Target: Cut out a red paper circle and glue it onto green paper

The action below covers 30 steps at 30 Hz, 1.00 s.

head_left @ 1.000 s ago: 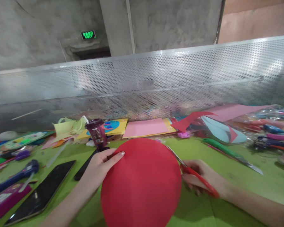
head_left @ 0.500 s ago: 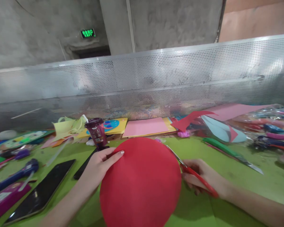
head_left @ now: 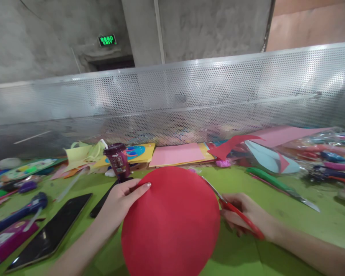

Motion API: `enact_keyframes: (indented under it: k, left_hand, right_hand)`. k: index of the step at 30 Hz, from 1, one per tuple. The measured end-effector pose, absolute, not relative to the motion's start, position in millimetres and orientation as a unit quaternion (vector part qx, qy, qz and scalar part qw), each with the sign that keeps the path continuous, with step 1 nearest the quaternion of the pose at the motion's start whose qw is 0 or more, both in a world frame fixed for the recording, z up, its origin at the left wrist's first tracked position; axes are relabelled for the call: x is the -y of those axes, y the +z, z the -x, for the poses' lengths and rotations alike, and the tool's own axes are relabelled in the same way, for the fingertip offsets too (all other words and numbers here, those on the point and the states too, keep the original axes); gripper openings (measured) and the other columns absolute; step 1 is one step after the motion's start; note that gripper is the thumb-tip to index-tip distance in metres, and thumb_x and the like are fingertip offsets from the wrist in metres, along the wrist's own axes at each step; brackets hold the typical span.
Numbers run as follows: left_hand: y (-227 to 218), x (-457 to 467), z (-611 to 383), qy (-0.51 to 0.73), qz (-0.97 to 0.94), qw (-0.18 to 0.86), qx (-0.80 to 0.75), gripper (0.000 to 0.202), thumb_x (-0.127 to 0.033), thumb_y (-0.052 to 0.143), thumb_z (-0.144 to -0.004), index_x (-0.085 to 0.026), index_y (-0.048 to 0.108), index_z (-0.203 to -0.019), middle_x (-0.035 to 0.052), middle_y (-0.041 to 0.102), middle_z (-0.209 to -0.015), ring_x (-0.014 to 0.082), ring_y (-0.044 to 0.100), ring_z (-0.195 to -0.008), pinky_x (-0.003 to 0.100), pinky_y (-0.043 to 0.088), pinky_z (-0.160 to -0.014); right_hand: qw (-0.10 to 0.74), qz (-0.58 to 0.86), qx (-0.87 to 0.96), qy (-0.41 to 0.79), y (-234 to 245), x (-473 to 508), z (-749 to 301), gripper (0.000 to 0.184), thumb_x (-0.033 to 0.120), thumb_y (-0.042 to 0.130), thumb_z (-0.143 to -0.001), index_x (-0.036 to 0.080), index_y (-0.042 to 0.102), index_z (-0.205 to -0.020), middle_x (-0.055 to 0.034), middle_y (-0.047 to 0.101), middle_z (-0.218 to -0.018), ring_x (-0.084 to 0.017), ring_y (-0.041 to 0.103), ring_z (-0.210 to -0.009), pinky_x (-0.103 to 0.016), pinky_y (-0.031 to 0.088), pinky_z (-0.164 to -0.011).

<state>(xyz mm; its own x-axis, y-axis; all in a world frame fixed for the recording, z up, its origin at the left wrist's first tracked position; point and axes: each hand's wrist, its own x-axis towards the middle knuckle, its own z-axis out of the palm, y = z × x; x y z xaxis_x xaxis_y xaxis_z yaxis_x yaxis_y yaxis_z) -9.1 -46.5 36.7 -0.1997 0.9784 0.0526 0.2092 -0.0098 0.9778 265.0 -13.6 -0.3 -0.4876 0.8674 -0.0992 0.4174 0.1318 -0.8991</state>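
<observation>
A large, roughly round sheet of red paper (head_left: pixel 171 222) is held up over the green tabletop, its lower edge cut off by the frame. My left hand (head_left: pixel 126 197) pinches its upper left edge, thumb on the near face and the other fingers mostly behind. Red-handled scissors (head_left: pixel 238 214) are in my right hand (head_left: pixel 244 212), fingers closed round the handles. Their metal blades lie along the paper's upper right edge, pointing up and left. Whether the blades are parted I cannot tell.
A purple cup (head_left: pixel 117 161) with a straw stands behind my left hand. Left lie a black phone (head_left: pixel 50 230) and a magenta tool (head_left: pixel 13 241). A green utility knife (head_left: pixel 281 188) lies right, blade exposed. Pink paper (head_left: pixel 176 154) rests before a perforated metal screen (head_left: pixel 172 99).
</observation>
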Motion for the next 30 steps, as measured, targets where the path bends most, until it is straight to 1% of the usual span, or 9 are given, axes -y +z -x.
enact_keyframes:
  k: [9,17,22,26,30]
  left_hand:
    - [37.1,45.6,12.3,0.49,-0.512,0.378,-0.596,0.037,-0.042,0.059,-0.064,-0.019,0.064,-0.093,0.0043,0.069,-0.079,0.0239,0.062,-0.072,0.028,0.045,-0.06]
    - [36.0,46.0,13.0,0.493,-0.514,0.384,-0.588,0.034,-0.04,0.059,-0.065,-0.021,0.064,-0.092,0.0032,0.069,-0.082,0.0222,0.062,-0.072,0.027,0.045,-0.061]
    - [33.6,44.3,14.7,0.5,-0.513,0.383,-0.583,0.034,-0.04,0.059,-0.066,-0.021,0.064,-0.094,0.0041,0.068,-0.079,0.0221,0.062,-0.071,0.028,0.045,-0.06]
    - [29.7,42.7,19.1,0.489,-0.527,0.398,-0.57,0.036,-0.04,0.059,-0.068,-0.022,0.061,-0.099,0.0023,0.067,-0.076,0.0212,0.061,-0.073,0.026,0.045,-0.061]
    - [26.7,41.7,21.8,0.487,-0.527,0.403,-0.568,0.036,-0.04,0.058,-0.068,-0.023,0.06,-0.1,0.0014,0.067,-0.074,0.0199,0.061,-0.071,0.025,0.045,-0.06]
  right_hand:
    - [0.232,0.46,0.723,0.461,-1.0,13.3,-265.0,0.02,0.033,0.046,-0.073,0.017,0.043,-0.062,0.0053,0.047,-0.047,-0.006,0.044,-0.037,-0.017,0.039,-0.038]
    - [0.229,0.456,0.724,0.463,-3.5,11.6,-265.9,0.022,0.035,0.046,-0.075,0.018,0.042,-0.062,0.0056,0.047,-0.047,-0.006,0.045,-0.037,-0.017,0.038,-0.038]
    - [0.232,0.451,0.73,0.458,-3.1,12.0,-265.3,0.023,0.035,0.047,-0.074,0.018,0.04,-0.06,0.0056,0.046,-0.047,-0.007,0.045,-0.037,-0.018,0.038,-0.039]
    - [0.233,0.448,0.734,0.454,-5.4,10.4,-265.8,0.023,0.035,0.047,-0.074,0.019,0.039,-0.06,0.0056,0.046,-0.047,-0.007,0.046,-0.037,-0.018,0.037,-0.038]
    - [0.23,0.448,0.736,0.452,-7.3,9.4,-266.7,0.023,0.035,0.044,-0.077,0.018,0.039,-0.061,0.0055,0.046,-0.048,-0.007,0.046,-0.038,-0.018,0.037,-0.038]
